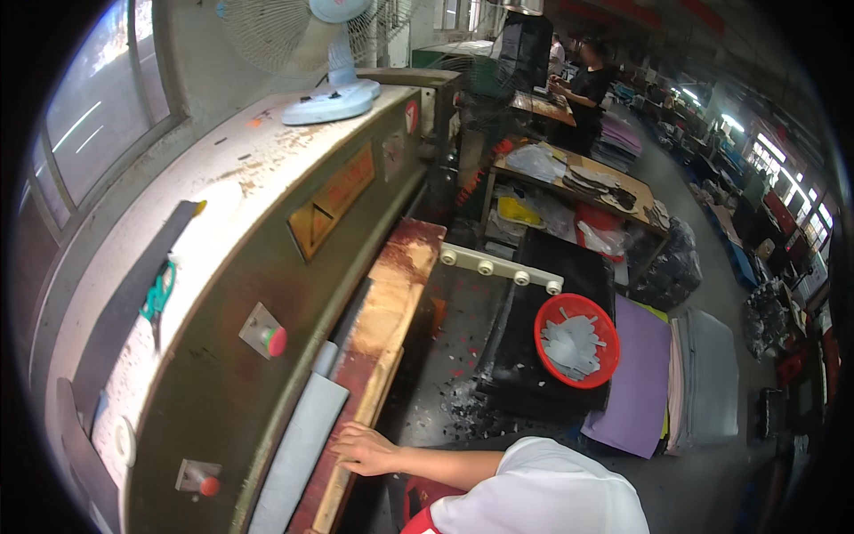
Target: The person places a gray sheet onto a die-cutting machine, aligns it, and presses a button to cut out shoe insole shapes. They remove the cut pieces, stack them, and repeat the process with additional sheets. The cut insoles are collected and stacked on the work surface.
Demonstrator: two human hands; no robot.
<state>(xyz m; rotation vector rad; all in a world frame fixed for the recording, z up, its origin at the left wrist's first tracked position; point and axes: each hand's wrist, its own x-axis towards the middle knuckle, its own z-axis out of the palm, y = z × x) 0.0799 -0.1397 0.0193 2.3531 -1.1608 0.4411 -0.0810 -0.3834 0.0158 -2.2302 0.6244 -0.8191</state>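
1. One hand is in our view, which we take for our right hand (365, 448). It rests on the edge of the long wooden board (387, 311), fingers loosely bent and unclenched, and we see nothing held in it. Our left hand is out of view, so we cannot tell its state.

2. Just beside the fingers, on the machine's side of the board, lies the grey strip (302, 454), lengthwise. Whether it overlaps the board, we cannot tell.

3. To work well here, in our judgement, we should lay the grey strip straight and flat along the board, steady it with light, even pressure, and hold the fingertips away from the gap by the machine.

4. Our bare right forearm (449, 465) comes from a white sleeve (551, 489) at the lower right. It reaches leftward, almost level in the view, with the wrist nearly straight and the back of the hand upward.

5. Beyond the strip stands the green press machine (222, 356), with two red push buttons (277, 343). On its top lie green-handled scissors (158, 294), and farther away stands a fan (334, 102).

6. Across from the board, a red basket (608, 363) holds many small grey pieces (574, 345), beside purple sheets (632, 374).
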